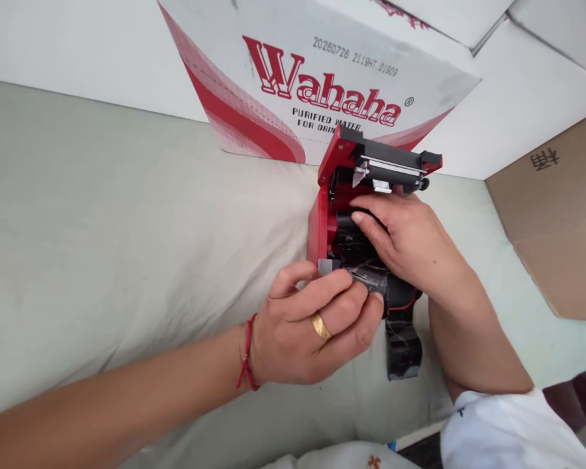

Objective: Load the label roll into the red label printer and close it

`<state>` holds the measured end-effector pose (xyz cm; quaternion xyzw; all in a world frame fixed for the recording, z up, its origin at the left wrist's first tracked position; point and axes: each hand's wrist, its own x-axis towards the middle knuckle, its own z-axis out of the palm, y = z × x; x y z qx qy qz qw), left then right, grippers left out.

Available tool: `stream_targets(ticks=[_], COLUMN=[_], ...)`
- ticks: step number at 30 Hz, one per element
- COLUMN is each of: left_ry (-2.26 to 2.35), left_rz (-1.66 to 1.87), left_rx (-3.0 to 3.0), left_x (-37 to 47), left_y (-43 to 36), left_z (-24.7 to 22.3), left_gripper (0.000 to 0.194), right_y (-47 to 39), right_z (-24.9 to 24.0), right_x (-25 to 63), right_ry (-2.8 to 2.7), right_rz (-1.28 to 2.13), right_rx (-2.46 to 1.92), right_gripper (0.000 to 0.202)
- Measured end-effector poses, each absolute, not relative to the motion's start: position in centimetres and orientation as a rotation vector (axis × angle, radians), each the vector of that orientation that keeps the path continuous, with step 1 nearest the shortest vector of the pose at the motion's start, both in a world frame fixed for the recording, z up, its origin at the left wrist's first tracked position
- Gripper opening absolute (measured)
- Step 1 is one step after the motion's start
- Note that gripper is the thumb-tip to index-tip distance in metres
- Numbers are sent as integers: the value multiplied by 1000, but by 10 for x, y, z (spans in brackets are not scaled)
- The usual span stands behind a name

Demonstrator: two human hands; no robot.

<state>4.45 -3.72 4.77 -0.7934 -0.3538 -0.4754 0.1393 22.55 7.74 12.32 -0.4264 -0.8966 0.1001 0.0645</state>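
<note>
A red and black device with a hinged lid, like a small label printer (316, 225), stands with its lid (390, 163) raised, showing a roller on the lid's underside. Inside it sits a roll of shiny black film (350, 240). From the left, my left hand (317, 326) has its fingers curled on the film at the device's front edge. My right hand (410, 234) reaches in under the lid, its thumb and forefinger close together at the top of the roll; its other fingers are hidden. A loose black strip (403, 348) hangs below the device.
Behind the device stands a white and red Wahaha water carton (322, 78). Plain white boxes (532, 98) flank it, and a brown cardboard box (557, 215) is at the right. Pale green cloth (127, 228) covers the surface, with some wrinkles.
</note>
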Motion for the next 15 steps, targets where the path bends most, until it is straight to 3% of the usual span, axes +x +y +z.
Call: stream_targets(ticks=[8,15], left_ry=[-978,-890], left_rz=[-1418,-1425], left_rx=[-2411,-2285], left_x=[44,44], left_y=[-36,-36], left_z=[47,47], left_gripper=[13,16], right_y=[82,62], right_z=[119,157], right_x=[228,254], right_ry=[-2690,-2568], right_rz=[318,587], right_rx=[-1368,-1144], right_gripper=[30,19])
